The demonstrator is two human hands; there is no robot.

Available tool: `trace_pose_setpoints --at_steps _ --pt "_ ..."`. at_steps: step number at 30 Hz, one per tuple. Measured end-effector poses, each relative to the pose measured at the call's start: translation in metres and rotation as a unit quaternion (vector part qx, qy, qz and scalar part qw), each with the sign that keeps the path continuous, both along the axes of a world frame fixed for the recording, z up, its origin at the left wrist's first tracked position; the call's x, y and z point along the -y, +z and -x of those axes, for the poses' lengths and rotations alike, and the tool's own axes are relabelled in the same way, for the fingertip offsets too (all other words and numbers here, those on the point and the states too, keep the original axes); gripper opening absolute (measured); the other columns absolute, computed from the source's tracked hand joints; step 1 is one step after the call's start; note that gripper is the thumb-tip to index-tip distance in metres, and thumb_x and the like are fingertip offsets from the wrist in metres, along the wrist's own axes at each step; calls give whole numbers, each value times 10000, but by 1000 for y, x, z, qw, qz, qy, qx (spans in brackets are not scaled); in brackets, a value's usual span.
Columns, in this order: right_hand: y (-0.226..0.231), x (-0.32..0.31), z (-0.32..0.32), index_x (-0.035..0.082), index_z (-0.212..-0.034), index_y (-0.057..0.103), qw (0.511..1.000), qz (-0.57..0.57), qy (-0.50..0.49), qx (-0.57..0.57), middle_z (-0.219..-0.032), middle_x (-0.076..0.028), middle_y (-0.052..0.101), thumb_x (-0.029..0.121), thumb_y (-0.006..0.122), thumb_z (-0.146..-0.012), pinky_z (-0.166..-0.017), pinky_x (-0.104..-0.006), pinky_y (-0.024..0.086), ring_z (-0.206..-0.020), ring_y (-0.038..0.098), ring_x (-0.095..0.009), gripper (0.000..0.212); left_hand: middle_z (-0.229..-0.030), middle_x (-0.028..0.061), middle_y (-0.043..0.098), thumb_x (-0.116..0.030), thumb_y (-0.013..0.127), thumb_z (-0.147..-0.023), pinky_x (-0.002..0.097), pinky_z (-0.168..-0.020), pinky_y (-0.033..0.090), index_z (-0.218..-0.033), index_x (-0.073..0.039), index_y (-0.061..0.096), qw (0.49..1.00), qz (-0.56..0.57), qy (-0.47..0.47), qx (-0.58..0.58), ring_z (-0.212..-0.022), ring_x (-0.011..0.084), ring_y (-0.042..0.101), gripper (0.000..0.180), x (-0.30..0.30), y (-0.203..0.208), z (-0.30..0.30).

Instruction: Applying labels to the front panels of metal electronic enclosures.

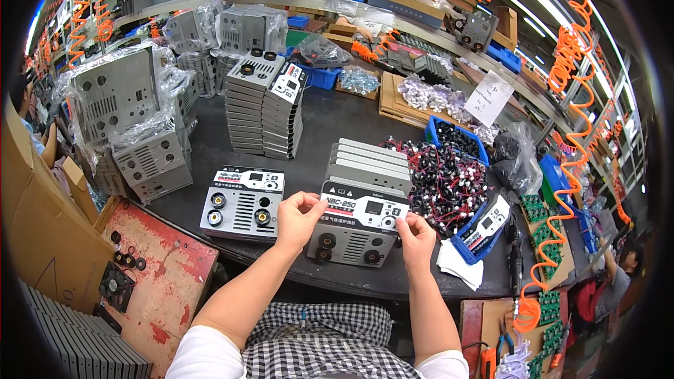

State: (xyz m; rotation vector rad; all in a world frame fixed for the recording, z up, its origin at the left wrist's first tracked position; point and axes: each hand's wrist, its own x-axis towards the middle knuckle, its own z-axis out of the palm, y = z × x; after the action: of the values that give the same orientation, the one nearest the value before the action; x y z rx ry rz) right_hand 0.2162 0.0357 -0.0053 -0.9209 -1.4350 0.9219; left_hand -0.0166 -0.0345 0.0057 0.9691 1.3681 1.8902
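Both hands are at the front panel (pixel 349 247) of a row of grey metal panels standing on the dark bench. A black and white faceplate label (pixel 359 205) lies across its upper part. My left hand (pixel 298 220) pinches the label's left edge between thumb and fingers. At the lower right corner, my right hand (pixel 417 237) pinches the other side. Whether the label is fully stuck down cannot be seen. Left of my left hand lies another labelled panel (pixel 242 203) with round sockets and slots. A blue tray (pixel 469 247) holding similar labels sits right of my right hand, beside white backing paper (pixel 460 267).
A tall stack of panels (pixel 258 116) stands behind, near plastic-wrapped panels (pixel 116 98). Cables with connectors (pixel 446 186) are heaped at right, by a blue bin of black parts (pixel 456 142). An electric screwdriver (pixel 516 256) and coiled orange hose (pixel 562 217) are farther right.
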Motion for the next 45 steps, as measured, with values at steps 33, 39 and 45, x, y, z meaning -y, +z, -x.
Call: trace_pose_setpoints --at_steps 33,39,45 --pt "11 -4 7 -18 -638 607 997 -16 -41 58 -729 -66 652 147 709 -752 -634 -280 448 -698 581 -126 225 -827 45 619 -28 678 -800 202 -585 425 -689 -4 567 999 -30 12 -22 -630 45 515 159 -6 -4 -3" --pt "18 4 11 8 -651 551 993 -23 -50 102 -627 -39 542 132 702 -754 -527 -268 402 -574 492 -117 221 -790 46 593 -36 684 -779 222 -553 413 -674 -22 489 977 -67 75 -189 -614 65 489 222 2 -2 -4" --pt "27 27 -1 12 -625 437 968 -203 -41 140 -669 -88 498 14 691 -695 -533 -292 396 -599 491 -190 263 -767 80 562 -44 726 -756 231 -563 448 -991 -42 419 993 -114 -5 38 -630 95 540 386 16 -13 -15"
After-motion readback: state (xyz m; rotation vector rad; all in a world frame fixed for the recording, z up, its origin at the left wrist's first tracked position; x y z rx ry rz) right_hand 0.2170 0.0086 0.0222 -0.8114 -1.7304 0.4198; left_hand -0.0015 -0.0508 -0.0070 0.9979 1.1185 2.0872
